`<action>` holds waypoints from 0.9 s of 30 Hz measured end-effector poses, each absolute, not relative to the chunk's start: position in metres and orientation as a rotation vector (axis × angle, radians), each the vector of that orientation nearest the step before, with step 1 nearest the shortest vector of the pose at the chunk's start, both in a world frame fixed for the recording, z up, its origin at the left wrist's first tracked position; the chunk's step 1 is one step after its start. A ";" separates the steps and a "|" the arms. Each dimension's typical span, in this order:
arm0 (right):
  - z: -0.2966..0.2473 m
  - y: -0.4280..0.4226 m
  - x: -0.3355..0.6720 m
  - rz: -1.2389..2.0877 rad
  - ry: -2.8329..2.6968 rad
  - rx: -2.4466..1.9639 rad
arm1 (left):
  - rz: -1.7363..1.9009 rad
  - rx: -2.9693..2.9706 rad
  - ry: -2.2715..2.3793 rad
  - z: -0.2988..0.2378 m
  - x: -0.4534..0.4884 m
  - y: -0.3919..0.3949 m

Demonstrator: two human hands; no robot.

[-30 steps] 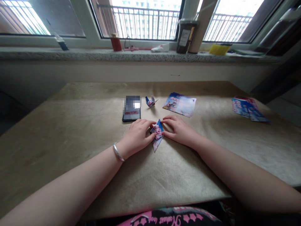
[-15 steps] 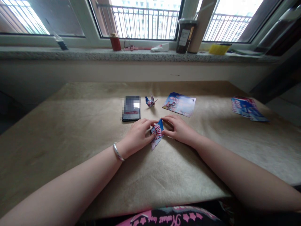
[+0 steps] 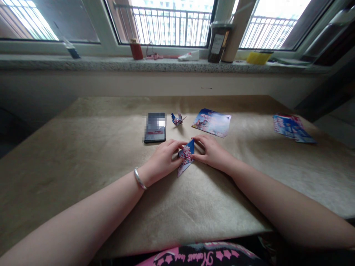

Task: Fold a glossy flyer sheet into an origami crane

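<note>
Between my hands, on the tabletop, is a folded piece of printed paper (image 3: 187,154), blue at the top and pinkish-white with red and white lettering lower down. My left hand (image 3: 165,157) grips its left edge with thumb and fingertips, a silver bangle on that wrist. On the other side, the thumb and fingertips of my right hand (image 3: 210,150) pinch the paper's right edge. Just beyond stands a small folded-paper crane (image 3: 177,119) in the same print. The paper's underside is hidden.
A phone (image 3: 155,127) lies left of the crane. Flat printed sheets (image 3: 213,122) lie to its right, and more printed papers (image 3: 293,128) are at the table's far right. Behind the table (image 3: 69,155), a stone windowsill (image 3: 166,65) holds a dark lidded container (image 3: 219,42).
The paper's blue upper part has shifted slightly right and looks a little wider. My right fingertips have moved slightly; my left hand stays almost in place.
</note>
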State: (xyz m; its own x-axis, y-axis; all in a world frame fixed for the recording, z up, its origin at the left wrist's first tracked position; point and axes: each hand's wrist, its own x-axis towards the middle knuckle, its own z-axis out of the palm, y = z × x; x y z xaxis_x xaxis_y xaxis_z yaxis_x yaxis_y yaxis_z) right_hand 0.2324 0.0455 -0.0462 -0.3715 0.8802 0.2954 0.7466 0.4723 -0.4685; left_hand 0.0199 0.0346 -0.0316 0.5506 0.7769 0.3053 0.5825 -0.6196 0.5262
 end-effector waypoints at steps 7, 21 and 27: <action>-0.045 0.046 0.232 0.347 -2.248 -1.344 | 0.589 2.561 1.225 -0.029 0.019 0.034; -0.040 0.039 0.229 0.370 -2.170 -1.334 | 0.647 2.487 1.258 -0.028 0.019 0.034; -0.041 0.039 0.229 0.415 -2.128 -1.320 | 0.688 2.428 1.209 -0.032 0.018 0.037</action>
State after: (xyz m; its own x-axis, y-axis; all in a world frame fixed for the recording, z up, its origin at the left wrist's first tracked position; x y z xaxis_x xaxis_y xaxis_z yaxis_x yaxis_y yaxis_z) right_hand 0.2290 0.0394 -0.0409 -0.3301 0.8878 0.3208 0.7022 0.4580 -0.5451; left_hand 0.0176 0.0365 -0.0317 0.5199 0.8109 0.2687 0.6452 -0.5789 0.4986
